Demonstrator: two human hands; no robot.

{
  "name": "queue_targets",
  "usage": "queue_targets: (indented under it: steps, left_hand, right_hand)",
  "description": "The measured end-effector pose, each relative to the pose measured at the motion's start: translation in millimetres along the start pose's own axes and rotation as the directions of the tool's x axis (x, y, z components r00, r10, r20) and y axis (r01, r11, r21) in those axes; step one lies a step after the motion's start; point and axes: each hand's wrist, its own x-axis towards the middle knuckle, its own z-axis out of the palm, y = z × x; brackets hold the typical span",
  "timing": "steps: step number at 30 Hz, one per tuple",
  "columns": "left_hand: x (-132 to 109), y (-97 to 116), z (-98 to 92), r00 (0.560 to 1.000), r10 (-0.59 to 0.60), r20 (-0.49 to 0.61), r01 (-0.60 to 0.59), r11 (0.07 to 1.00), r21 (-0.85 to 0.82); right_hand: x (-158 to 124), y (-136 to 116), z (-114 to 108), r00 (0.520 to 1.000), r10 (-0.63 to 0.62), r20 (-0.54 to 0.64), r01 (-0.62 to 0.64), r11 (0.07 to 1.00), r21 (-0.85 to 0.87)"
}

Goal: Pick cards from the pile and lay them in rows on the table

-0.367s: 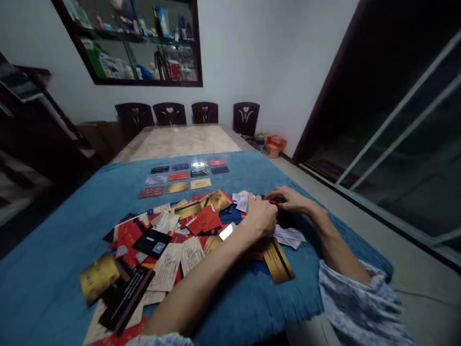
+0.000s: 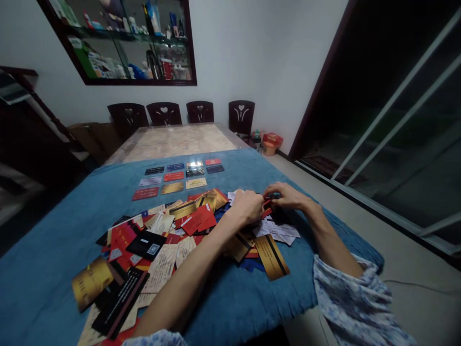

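Left hand point(image 2: 248, 206) and right hand point(image 2: 284, 196), nearly together, a red card point(image 2: 267, 210) between them! Can't tell which grips. White papers point(image 2: 281, 232) lie near the right.

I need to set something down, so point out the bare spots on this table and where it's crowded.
Bare blue cloth lies left of the card pile and right of the laid-out cards. The uncovered tabletop between cloth and chairs looks free too. Crowded: the pile, with the left hand and right hand at its right end.
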Motion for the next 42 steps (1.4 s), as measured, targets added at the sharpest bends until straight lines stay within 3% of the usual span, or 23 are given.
queue_targets:
  steps: [7,18,30,35,42]
  left_hand:
    - [2,-15,-7.7,1.0,-0.007,-0.009,0.006,0.999,-0.052]
    - [16,-35,16.0,0.989,-0.064,-0.136,0.045,0.99,-0.135]
    - [14,-33,21.2,0.973,-0.114,-0.199,0.08,0.982,-0.173]
    - [11,-29,20.6,0.969,-0.113,-0.218,0.088,0.989,-0.122]
    - [12,-26,24.0,0.956,-0.098,-0.276,0.083,0.994,-0.066]
  right_hand:
    - [1,5,2,0.991,0.029,-0.128,-0.025,0.999,0.034]
    - [4,-7,1,0.988,0.116,-0.107,-0.118,0.993,-0.019]
    - [8,6,14,0.962,0.13,-0.241,-0.124,0.992,0.039]
    - [10,5,16,0.92,0.174,-0.353,-0.122,0.979,0.163]
    - [9,-6,16,0.897,0.173,-0.406,-0.042,0.949,0.312]
